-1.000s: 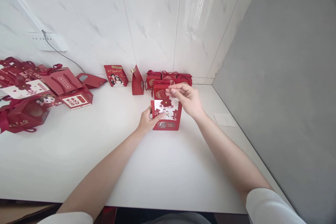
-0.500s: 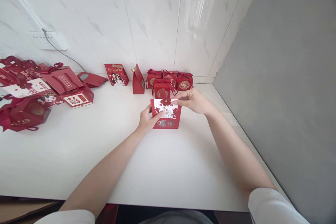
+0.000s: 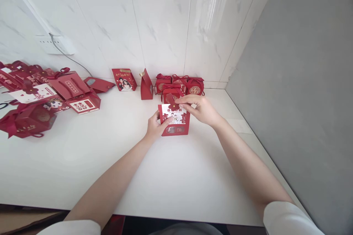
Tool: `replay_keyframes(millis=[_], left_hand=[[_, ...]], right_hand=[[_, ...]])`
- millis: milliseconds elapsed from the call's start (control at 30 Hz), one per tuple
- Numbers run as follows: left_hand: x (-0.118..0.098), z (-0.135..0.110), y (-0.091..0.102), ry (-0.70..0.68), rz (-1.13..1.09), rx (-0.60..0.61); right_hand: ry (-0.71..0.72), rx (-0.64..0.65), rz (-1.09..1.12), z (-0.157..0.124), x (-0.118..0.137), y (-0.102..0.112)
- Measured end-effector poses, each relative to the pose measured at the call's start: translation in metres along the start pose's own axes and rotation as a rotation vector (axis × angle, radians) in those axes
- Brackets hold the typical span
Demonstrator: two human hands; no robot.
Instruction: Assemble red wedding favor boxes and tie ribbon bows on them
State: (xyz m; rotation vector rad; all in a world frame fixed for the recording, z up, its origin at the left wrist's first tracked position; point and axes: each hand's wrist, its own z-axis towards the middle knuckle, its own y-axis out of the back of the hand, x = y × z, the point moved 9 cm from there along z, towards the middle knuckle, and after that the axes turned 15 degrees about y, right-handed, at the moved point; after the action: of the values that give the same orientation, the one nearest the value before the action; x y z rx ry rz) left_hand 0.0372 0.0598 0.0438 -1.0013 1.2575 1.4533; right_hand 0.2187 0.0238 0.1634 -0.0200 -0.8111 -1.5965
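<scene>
In the head view, holding the red box [image 3: 180,117] by its left side in the left hand [image 3: 153,125], with the thumb across its front. Sits near the middle of the white surface [image 3: 154,180], just nearer than a cluster of ribboned boxes [image 3: 194,86]. At the flower clasp [image 3: 173,106], with the right hand [image 3: 203,110] narrow between fingers and thumb; cannot tell whether gripping it. Also showing a heap of boxes [image 3: 70,85] at left.
</scene>
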Motion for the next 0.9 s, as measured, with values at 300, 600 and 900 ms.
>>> replay_keyframes(millis=[300, 600, 900], left_hand=[[0.001, 0.0, -0.001, 0.002, 0.013, 0.006], [0.004, 0.0, -0.005, 0.035, -0.028, 0.056], [0.017, 0.014, 0.002, 0.063, -0.045, 0.057]], right_hand=[[-0.085, -0.027, -0.031, -0.003, -0.012, -0.011], [-0.246, -0.134, 0.096, -0.011, -0.032, -0.023], [-0.37, -0.4, 0.332, -0.051, -0.069, -0.055]])
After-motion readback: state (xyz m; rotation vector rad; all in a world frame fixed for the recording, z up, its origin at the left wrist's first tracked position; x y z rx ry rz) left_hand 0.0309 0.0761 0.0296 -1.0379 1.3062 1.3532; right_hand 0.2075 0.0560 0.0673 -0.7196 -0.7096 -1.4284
